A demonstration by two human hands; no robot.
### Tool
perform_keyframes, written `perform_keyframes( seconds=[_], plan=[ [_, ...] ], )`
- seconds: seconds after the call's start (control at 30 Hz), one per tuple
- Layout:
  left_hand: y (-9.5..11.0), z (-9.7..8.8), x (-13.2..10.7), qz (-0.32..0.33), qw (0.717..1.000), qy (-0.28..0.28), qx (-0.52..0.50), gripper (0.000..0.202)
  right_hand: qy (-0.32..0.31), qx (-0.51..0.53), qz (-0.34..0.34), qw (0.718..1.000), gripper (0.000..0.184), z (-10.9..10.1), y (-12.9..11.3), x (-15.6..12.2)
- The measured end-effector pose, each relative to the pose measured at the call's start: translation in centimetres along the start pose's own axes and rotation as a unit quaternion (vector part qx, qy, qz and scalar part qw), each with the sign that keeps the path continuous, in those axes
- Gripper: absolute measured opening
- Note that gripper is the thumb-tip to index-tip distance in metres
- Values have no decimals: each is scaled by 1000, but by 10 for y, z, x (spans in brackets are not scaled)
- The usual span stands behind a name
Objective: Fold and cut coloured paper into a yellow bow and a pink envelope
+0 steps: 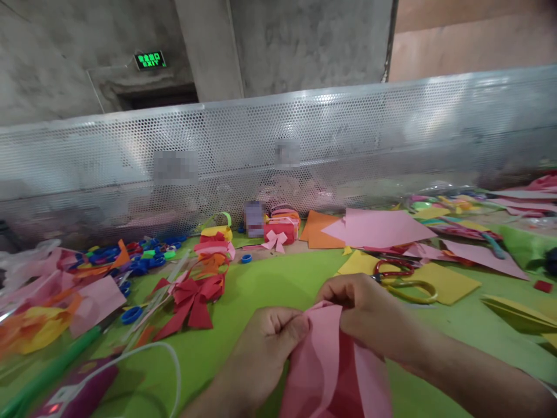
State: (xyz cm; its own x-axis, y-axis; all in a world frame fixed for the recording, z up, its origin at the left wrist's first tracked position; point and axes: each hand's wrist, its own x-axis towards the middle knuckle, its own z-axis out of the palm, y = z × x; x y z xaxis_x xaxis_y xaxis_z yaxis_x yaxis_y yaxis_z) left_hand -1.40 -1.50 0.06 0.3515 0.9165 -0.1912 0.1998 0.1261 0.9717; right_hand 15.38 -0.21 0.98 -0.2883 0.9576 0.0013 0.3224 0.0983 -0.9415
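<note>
Pink, with red showing between its flaps, a folded craft sheet point(317, 354) fills the lower centre of the head view; the left hand point(267, 345) clamps its upper edge between thumb and forefinger, while the right hand point(369, 310) pinches the top corner, its fingertips partly hidden. Left of centre lies a red bow point(191, 297), right of centre yellow-handled scissors point(434, 290), and an exit sign point(150, 60) glows upper left
</note>
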Motion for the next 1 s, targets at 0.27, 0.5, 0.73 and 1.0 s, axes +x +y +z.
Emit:
perform_keyframes(
  seconds=[0.27, 0.5, 0.73, 1.0],
  plan=[
    [1, -1, 0, -5, 1000, 2, -21, 46, -17, 19, 7, 1000, 10, 0, -6, -3],
    [-2, 0, 2, 11, 1000, -16, 16, 44, 13, -48, -35, 998, 6, 0, 2, -1],
    [-2, -2, 3, 34, 998, -41, 40, 40, 4, -10, -36, 999, 12, 0, 5, 1],
    [3, 1, 0, 44, 995, -8, 86, 36, -10, -11, -65, 998, 14, 1, 5, 1]
  ],
)
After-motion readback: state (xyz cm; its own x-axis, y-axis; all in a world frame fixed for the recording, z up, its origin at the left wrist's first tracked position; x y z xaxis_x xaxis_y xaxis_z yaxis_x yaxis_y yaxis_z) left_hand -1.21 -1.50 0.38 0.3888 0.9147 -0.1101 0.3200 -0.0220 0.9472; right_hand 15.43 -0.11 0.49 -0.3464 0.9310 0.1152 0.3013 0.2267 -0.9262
